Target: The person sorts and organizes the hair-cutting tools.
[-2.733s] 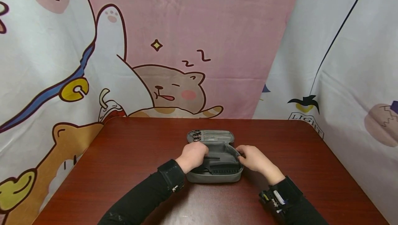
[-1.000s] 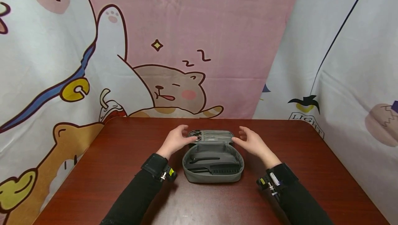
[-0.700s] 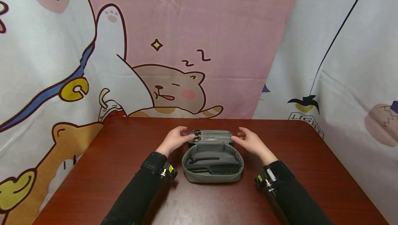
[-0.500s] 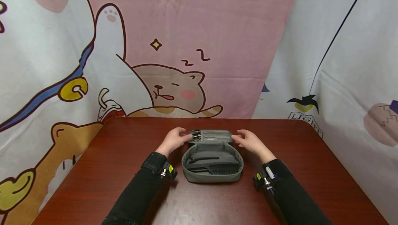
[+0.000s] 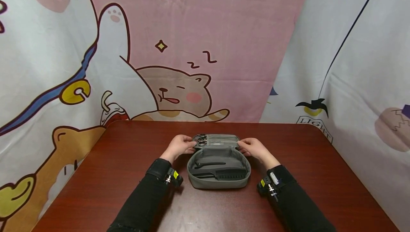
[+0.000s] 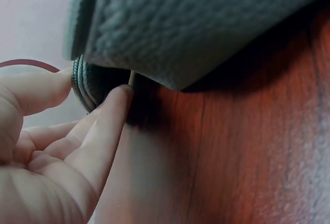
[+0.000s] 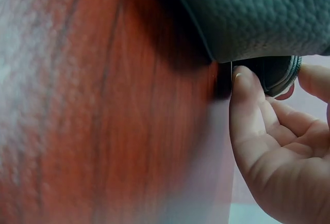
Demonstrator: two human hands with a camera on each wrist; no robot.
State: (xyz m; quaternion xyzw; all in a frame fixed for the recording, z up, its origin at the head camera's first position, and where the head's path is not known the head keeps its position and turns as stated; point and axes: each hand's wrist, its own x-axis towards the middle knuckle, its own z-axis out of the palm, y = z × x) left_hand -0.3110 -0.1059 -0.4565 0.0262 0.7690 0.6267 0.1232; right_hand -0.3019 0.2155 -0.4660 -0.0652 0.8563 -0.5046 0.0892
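A grey-green zip case (image 5: pixel 221 184) stands unzipped on the table, its lid (image 5: pixel 224 140) folded back behind it. Metal scissors (image 5: pixel 201 140) and a clear pocket show on the lid's inner side. In the case lie a black comb (image 5: pixel 230 173) and a thin dark tool (image 5: pixel 209 163) whose kind I cannot tell. My left hand (image 5: pixel 178 146) pinches the lid's left end; in the left wrist view the thumb is on the zipper edge and a finger lies underneath. My right hand (image 5: pixel 255 148) pinches the right end likewise, its fingers (image 7: pixel 247 105) under the lid in the right wrist view.
The reddish-brown wooden table (image 5: pixel 141 175) reaches back to a cartoon-printed cloth (image 5: pixel 243 47). Dark sleeves carry a strapped-on device at each wrist.
Earlier my left hand was inside the case and my right at its right rim. Both then went to the lid's sides, came down slightly and took hold of its ends.
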